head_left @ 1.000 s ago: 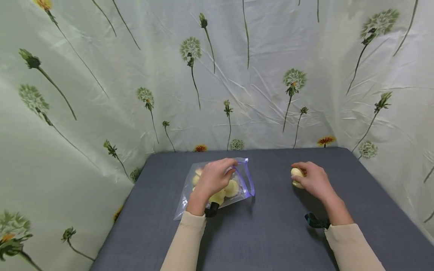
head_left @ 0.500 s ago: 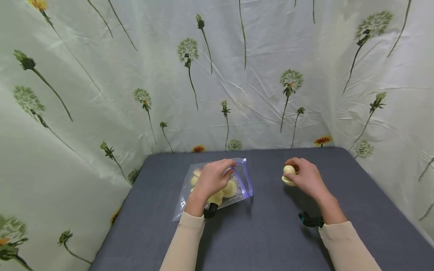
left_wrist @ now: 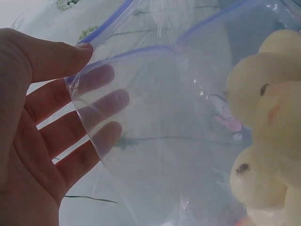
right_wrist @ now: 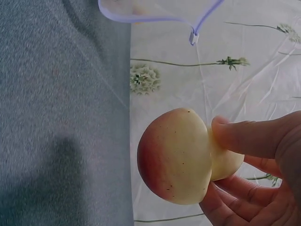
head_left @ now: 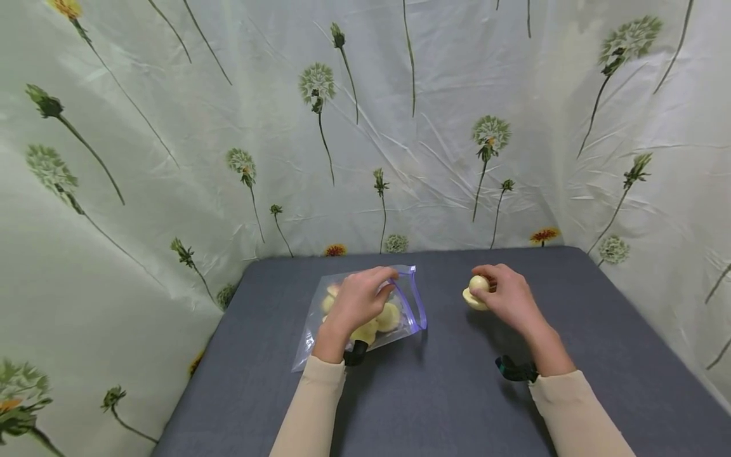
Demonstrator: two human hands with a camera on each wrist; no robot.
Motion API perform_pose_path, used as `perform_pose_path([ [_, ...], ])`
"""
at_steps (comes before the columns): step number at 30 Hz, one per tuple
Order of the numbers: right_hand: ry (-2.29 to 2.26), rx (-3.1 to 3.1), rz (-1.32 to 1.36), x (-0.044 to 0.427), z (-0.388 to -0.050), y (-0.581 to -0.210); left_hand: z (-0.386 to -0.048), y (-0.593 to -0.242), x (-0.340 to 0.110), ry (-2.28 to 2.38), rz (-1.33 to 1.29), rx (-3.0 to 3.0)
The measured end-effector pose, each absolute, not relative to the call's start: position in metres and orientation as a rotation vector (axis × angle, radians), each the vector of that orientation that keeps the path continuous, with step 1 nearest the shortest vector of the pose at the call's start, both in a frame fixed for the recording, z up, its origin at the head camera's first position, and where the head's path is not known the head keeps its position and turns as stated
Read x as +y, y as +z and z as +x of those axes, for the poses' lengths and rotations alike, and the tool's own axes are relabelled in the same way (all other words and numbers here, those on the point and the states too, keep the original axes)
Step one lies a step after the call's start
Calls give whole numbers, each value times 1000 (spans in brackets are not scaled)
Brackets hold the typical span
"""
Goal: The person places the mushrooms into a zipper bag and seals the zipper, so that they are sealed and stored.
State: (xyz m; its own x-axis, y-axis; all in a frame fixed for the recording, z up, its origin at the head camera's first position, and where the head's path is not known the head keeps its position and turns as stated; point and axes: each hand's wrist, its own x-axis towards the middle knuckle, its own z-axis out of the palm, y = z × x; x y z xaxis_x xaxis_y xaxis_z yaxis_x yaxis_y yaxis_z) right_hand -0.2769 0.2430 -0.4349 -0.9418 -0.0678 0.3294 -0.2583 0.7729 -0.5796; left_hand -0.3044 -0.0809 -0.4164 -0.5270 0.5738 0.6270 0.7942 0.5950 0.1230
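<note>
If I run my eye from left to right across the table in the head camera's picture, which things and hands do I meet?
Clear zip bag → pale mushroom-shaped thing → right hand holding it. The left hand overlaps the bag, so it gets no place of its own.

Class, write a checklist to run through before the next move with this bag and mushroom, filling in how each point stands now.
1. Right hand grips the mushroom: ok, stem pinched between thumb and fingers.
2. Left hand holds the bag: ok, at the mouth's edge.
3. Bag mouth open: ok, the purple zip is parted.
4. Mushroom at the mouth: not ok, it is apart, to the right.
5. Number of pale pieces inside: cannot tell, some are hidden.
</note>
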Motion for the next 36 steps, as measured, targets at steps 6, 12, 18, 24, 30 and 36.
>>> perform_pose_path([
  [6, 937, -2684, 249, 236, -279, -433, -305, -416, -82, -549, -1083, -2315],
  [12, 991, -2675, 243, 227, -280, -432, -306, -418, -81, -558, -1089, -2301],
  [18, 1066, -2669, 224, 217, -279, -431, -305, -416, -82, -554, -1094, -2293],
  [24, 1105, -2660, 218, 208, -279, -432, -305, -415, -81, -547, -1096, -2295],
  [30, 1151, -2641, 238, 198, -279, -433, -305, -415, -80, -537, -1089, -2300],
  [36, 1183, -2632, 236, 189, -279, -437, -305, -416, -80, -525, -1085, -2302],
])
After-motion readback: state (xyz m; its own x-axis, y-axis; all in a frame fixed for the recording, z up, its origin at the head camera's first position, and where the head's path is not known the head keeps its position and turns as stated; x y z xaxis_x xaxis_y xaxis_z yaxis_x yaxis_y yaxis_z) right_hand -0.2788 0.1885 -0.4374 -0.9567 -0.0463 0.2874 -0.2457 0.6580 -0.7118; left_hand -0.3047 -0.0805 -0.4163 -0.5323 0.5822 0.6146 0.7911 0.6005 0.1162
